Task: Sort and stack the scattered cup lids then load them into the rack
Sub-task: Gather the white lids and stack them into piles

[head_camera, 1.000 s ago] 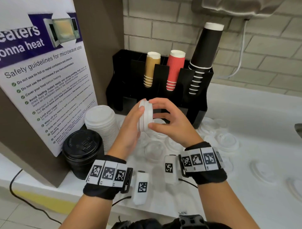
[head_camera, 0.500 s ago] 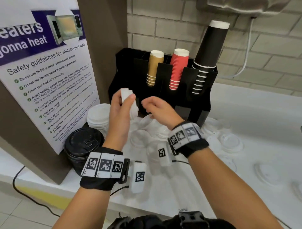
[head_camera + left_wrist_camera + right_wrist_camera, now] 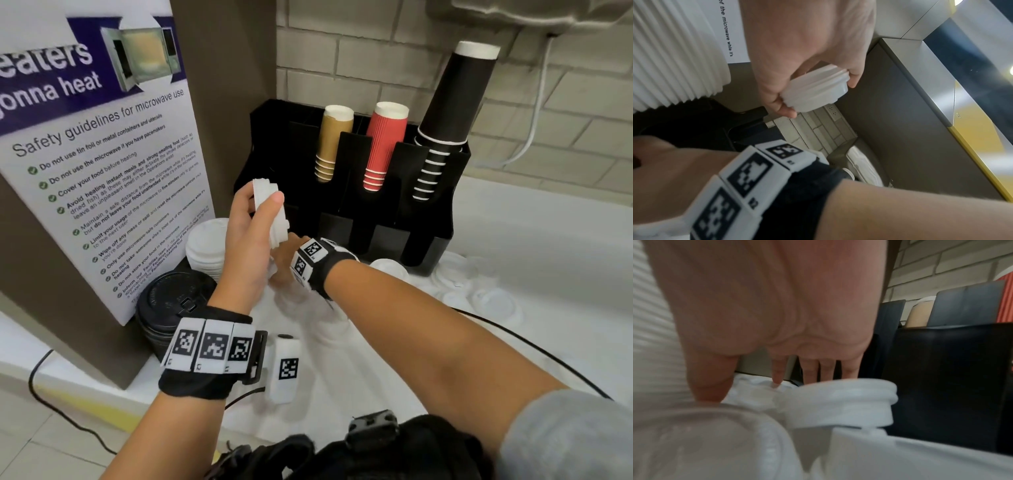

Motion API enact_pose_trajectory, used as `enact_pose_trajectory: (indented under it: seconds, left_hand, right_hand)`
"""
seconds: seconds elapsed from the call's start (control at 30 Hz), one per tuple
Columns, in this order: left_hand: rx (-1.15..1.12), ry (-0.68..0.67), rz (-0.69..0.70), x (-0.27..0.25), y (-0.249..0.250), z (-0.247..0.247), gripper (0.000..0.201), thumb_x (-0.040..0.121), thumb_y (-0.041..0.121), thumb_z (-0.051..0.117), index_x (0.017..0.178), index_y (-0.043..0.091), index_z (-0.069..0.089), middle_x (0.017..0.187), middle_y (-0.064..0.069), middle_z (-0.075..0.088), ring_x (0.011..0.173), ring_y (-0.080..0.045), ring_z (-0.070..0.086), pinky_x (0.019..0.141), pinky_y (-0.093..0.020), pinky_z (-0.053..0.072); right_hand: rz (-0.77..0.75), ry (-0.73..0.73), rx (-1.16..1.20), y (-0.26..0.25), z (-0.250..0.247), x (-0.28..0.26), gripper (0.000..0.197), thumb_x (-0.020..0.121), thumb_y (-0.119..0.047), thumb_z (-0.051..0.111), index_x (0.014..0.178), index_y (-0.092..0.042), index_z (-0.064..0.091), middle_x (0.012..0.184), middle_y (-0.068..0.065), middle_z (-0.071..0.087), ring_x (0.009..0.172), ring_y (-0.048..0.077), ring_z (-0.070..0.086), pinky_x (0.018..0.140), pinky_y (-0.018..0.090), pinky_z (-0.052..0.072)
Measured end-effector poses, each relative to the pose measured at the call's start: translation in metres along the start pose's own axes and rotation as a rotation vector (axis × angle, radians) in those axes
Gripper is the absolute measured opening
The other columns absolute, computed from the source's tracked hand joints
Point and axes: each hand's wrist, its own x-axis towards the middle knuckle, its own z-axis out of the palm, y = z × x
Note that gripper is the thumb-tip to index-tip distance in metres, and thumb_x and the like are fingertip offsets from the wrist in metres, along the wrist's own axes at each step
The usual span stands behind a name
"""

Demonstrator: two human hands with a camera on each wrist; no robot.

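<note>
Poster (image 3: 99,164) reads "Safety guidelines for microwave use"; left hand (image 3: 246,240) grips white lids (image 3: 270,212), right hand (image 3: 284,260) fingers extended.

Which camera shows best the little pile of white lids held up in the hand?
The left wrist view. There the stack of lids fills the middle, sharp, with the left hand pinching it by its edges. The head view shows it too, but smaller, and the thumb covers part. The right wrist view does not show it, only blurred lids on the counter.

A left hand (image 3: 246,240) holds a small stack of white lids (image 3: 270,212) upright before a black rack (image 3: 394,212); the right hand (image 3: 284,263) reaches low beneath it.
</note>
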Motion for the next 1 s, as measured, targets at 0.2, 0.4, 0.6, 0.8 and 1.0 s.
enact_pose_trajectory:
  seconds: [0.2, 0.4, 0.6, 0.8, 1.0]
  left_hand:
    - [0.003, 0.001, -0.001, -0.002, 0.004, 0.001, 0.06, 0.078, 0.042, 0.062, 0.13, 0.013, 0.051, 0.093, 0.007, 0.06, 0.073, 0.003, 0.064, 0.06, -0.016, 0.05]
    - [-0.001, 0.014, -0.019, -0.004, 0.01, -0.002, 0.062, 0.072, 0.048, 0.066, 0.125, 0.018, 0.055, 0.095, 0.01, 0.065, 0.092, -0.009, 0.062, 0.082, -0.031, 0.048]
    - [0.018, -0.051, -0.094, -0.015, 0.006, 0.004, 0.056, 0.081, 0.041, 0.06, 0.132, 0.019, 0.053, 0.125, -0.012, 0.063, 0.116, -0.026, 0.061, 0.101, -0.045, 0.049]
    - [-0.022, -0.097, -0.139, -0.023, 0.007, 0.013, 0.055, 0.082, 0.041, 0.058, 0.133, 0.02, 0.053, 0.127, -0.014, 0.062, 0.115, -0.029, 0.062, 0.098, -0.053, 0.049]
    - [-0.017, -0.095, -0.122, -0.03, 0.005, 0.019, 0.052, 0.083, 0.047, 0.057, 0.131, 0.026, 0.053, 0.13, -0.011, 0.059, 0.12, -0.029, 0.059, 0.102, -0.059, 0.044]
  right_hand:
    - [-0.017, -0.016, -0.044, -0.006, -0.008, -0.006, 0.067, 0.089, -0.047, 0.056, 0.145, -0.019, 0.032, 0.142, 0.01, 0.038, 0.129, 0.032, 0.035, 0.1, 0.047, 0.032]
    - [0.177, 0.163, 0.692, 0.016, -0.067, -0.046, 0.066, 0.09, -0.044, 0.053, 0.146, -0.024, 0.025, 0.138, 0.015, 0.038, 0.124, 0.033, 0.041, 0.101, 0.044, 0.04]
    - [-0.078, 0.336, 1.502, 0.024, -0.08, -0.12, 0.033, 0.084, -0.029, 0.053, 0.114, -0.041, 0.054, 0.088, -0.012, 0.068, 0.087, 0.009, 0.065, 0.075, 0.027, 0.052]
    - [-0.187, 0.424, 1.369, 0.017, -0.073, -0.155, 0.055, 0.079, -0.021, 0.067, 0.129, -0.032, 0.048, 0.117, 0.01, 0.059, 0.103, 0.028, 0.062, 0.09, 0.038, 0.054]
    - [-0.164, 0.449, 1.374, 0.014, -0.071, -0.164, 0.057, 0.083, -0.01, 0.07, 0.133, -0.025, 0.045, 0.12, 0.012, 0.057, 0.106, 0.028, 0.062, 0.094, 0.047, 0.051]
